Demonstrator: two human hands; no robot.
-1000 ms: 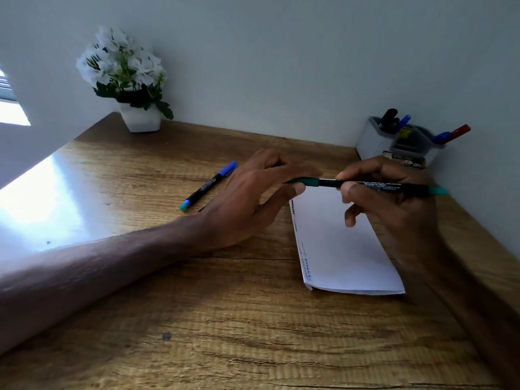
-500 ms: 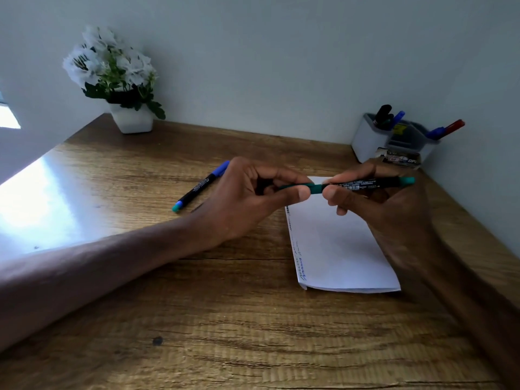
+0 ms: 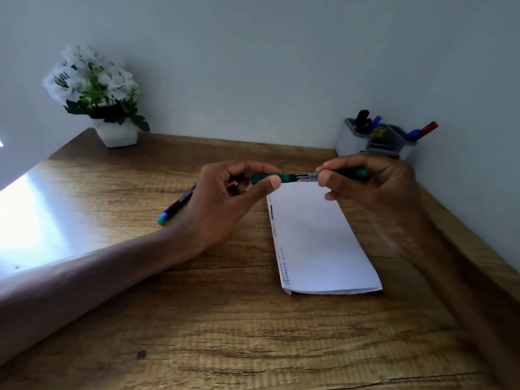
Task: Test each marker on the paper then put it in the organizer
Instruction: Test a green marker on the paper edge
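head view | change: hands have drawn together, green marker (image 3: 302, 177) sits deeper in left hand (image 3: 222, 204) | left thumb and fingers pinch its cap (image 3: 264, 178), right hand (image 3: 374, 190) grips the barrel | marker level, mid-frame over paper (image 3: 318, 243) top edge | likely uncapping or recapping, cannot tell which; organizer (image 3: 351, 139) upper right.

There's the green marker (image 3: 302, 177), held level: black barrel with white print, green cap end pinched in the left fingers (image 3: 271, 182), barrel gripped by the right fingers (image 3: 327, 178). Under those fingertips lies the folded white paper (image 3: 318, 243), scribbles down its left edge. 1 second marker (image 3: 177, 205) lies flat, partly behind the left fingers. The grey organizer (image 3: 349, 142) stands beyond the right fingers, markers inside.
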